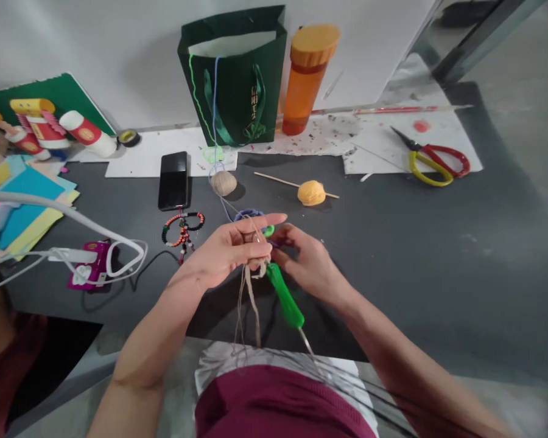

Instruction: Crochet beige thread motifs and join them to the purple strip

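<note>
My left hand (226, 249) pinches a small piece of beige yarn work (257, 266) between thumb and fingers, its index finger stretched out with a strand over it. Loose beige yarn ends (251, 298) hang below. My right hand (313, 264) is curled close beside it, fingertips bent together at the work; what they pinch is hidden. A tool with a green handle (285, 298) and a thin metal shaft, like a crochet hook, slants down between the hands. Behind the fingers lie coiled purple yarn (249, 215) and a small green loop (268, 231). A beige yarn ball (223, 182) sits just beyond.
A yellow yarn ball (311, 193) on a stick, a phone (173, 180), a beaded bracelet (182, 229) and scissors (432, 161) lie around. A dark green paper bag (237, 91) and an orange bottle (305, 91) stand behind. White cables (95, 228) cross the left side.
</note>
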Motion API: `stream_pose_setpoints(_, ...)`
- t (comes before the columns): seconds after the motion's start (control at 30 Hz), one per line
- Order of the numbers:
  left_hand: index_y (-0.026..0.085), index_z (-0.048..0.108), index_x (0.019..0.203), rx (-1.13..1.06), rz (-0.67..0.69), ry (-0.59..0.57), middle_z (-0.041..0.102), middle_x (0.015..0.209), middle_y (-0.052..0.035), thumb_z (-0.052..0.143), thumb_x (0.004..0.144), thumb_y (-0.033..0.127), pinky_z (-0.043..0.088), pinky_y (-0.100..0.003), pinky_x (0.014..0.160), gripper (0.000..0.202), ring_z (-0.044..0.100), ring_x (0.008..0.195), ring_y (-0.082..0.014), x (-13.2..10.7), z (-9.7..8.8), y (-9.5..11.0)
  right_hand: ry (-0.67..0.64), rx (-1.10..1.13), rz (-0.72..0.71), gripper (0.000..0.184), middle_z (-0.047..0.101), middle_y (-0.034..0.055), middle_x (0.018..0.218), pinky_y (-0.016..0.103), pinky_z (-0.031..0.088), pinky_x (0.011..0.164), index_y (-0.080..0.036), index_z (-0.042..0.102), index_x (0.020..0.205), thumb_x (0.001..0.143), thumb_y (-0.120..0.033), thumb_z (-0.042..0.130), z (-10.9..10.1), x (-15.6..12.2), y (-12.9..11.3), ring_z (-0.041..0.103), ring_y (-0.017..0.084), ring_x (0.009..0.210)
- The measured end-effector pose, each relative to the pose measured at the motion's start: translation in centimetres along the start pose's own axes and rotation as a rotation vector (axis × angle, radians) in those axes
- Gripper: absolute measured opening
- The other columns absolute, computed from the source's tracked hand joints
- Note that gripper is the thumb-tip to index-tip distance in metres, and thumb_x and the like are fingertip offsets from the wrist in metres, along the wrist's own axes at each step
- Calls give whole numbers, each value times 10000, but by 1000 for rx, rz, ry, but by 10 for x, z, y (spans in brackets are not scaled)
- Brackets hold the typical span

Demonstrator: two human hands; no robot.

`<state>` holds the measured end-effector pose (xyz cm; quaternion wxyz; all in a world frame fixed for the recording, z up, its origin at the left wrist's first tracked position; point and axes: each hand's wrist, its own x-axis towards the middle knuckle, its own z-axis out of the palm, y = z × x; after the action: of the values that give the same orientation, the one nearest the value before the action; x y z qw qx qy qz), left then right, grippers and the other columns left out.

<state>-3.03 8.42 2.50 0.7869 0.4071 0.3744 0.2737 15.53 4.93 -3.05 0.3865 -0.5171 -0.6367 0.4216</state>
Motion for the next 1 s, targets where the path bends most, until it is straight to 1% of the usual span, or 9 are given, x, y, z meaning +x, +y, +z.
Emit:
stream_pose_setpoints(0.03,160,790,1273,10,-11,15,603,658,45,908,734,267,438,-231,548,561,528,539,-74,0,1,-3,4,56,33,23,739,33,856,319,535,718,-220,619,876,865,-214,638,-5,-2,-3,683,188,762)
stream_pose_setpoints(0.17,152,701,1404,130,-4,178,551,674,70,861,772,234,453,-230,583,657,545,593,-85,-8,7,-21,31,172,161,179,677,5,739,285,486,618,-218,637,857,903,-389,662,-14,-15,-13,614,154,654)
stream_pose_setpoints(0.23,131,753,1298,204,3,248,540,679,68,839,783,227,444,-229,581,531,527,588,-79,-12,11,-29,66,216,201,207,665,1,725,276,467,594,-217,650,861,902,-418,673,-13,-21,-15,590,142,628)
stream_pose_setpoints(0.3,110,789,1174,259,-10,260,567,673,50,810,808,250,439,-235,581,393,530,584,-83,-11,15,-33,77,250,225,209,666,2,729,271,462,598,-214,662,859,901,-418,680,-11,-24,-13,578,133,625)
stream_pose_setpoints(0.47,127,784,992,233,-87,177,604,655,38,829,790,305,427,-242,568,272,519,554,-82,1,12,-23,14,320,293,242,646,-3,714,260,438,585,-205,687,864,882,-443,723,-22,-21,-13,544,123,622)
stream_pose_setpoints(0.67,138,742,883,87,-309,-5,634,623,29,914,714,333,377,-233,526,310,504,514,-74,17,-3,-3,-121,392,350,388,580,-16,677,259,414,563,-202,683,810,884,-580,733,-42,-6,-24,470,116,604)
stream_pose_setpoints(0.83,149,740,927,-19,-315,55,619,599,52,922,673,316,353,-223,508,354,492,490,-67,23,-6,-11,-59,492,435,478,531,-34,628,249,374,515,-205,646,766,824,-664,768,-32,8,-18,408,102,553)
stream_pose_setpoints(0.9,157,722,859,7,-325,67,616,582,51,906,683,321,350,-223,498,303,482,483,-69,23,-8,-15,-23,481,447,490,565,-17,640,254,402,527,-207,649,755,794,-673,795,-27,11,-13,449,114,570)
stream_pose_setpoints(1.0,167,690,775,55,-362,17,610,565,46,884,712,368,348,-225,486,286,461,469,-71,22,-13,-17,-37,458,459,502,586,1,659,258,419,530,-205,663,760,796,-690,788,-25,13,-9,477,125,583)
